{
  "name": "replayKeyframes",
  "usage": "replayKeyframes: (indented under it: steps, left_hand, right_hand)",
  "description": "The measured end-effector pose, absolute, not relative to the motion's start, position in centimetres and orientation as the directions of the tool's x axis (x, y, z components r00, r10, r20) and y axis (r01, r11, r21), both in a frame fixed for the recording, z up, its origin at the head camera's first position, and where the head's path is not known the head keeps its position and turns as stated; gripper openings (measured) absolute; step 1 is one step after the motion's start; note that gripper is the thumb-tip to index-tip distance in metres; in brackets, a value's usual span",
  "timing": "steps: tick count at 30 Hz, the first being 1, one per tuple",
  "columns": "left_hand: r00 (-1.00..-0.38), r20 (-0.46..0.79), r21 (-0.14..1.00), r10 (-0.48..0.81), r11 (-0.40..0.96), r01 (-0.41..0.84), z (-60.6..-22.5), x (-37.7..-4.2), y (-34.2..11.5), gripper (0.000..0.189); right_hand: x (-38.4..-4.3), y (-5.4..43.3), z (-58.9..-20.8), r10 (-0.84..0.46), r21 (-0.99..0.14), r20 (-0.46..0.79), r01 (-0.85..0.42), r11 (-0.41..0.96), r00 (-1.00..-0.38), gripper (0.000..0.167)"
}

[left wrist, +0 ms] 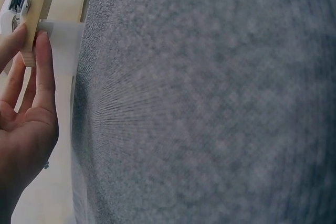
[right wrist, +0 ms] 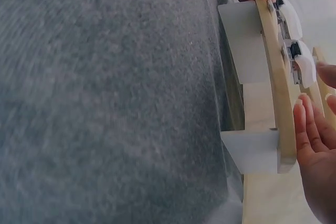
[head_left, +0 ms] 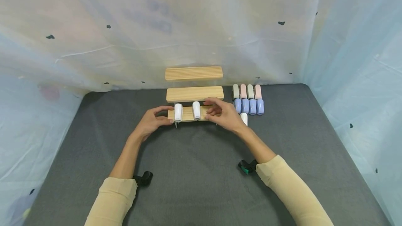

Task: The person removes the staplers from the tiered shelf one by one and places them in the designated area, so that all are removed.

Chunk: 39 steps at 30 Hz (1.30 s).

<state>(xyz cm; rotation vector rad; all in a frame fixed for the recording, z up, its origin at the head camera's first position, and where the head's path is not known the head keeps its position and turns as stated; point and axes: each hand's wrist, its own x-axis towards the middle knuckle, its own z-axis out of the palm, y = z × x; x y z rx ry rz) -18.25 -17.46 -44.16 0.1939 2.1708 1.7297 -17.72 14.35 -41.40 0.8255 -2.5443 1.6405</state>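
Observation:
A three-tier wooden shelf (head_left: 194, 94) stands at the back of the table. On its lowest board (head_left: 187, 113) sit two small white staplers, one at the left end (head_left: 178, 112) and one near the middle (head_left: 196, 110). My left hand (head_left: 150, 123) pinches the left end of that board, thumb above and fingers beneath, as the left wrist view shows. Just right of the middle stapler, my right hand (head_left: 226, 114) hovers over the board with loosely bent fingers and nothing in them. Its fingertips (right wrist: 300, 109) are close to the board; whether they touch it I cannot tell.
Right of the shelf stand pale green and pink staplers (head_left: 243, 91) in a row, with several blue staplers (head_left: 248, 106) in front. Another white stapler (head_left: 244, 118) is partly hidden by my right hand. A draped cloth (head_left: 194, 16) closes off the back of the grey table (head_left: 194, 170).

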Motion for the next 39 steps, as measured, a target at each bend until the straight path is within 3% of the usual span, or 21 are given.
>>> replayKeyframes:
  steps: [24, 39]
  left_hand:
    - [-0.927, -0.186, 0.968, 0.326, 0.221, -0.116, -44.3, -18.2, -17.7, 0.06]
    - [-0.931, -0.173, 0.97, 0.32, 0.218, -0.105, -44.9, -18.5, -17.6, 0.059]
  right_hand:
    - [-18.3, 11.8, -41.8, -0.429, -0.773, 0.263, -0.455, 0.442, -0.864, 0.058]
    - [-18.3, 12.1, -42.1, -0.428, -0.733, 0.326, -0.511, 0.449, -0.843, 0.056]
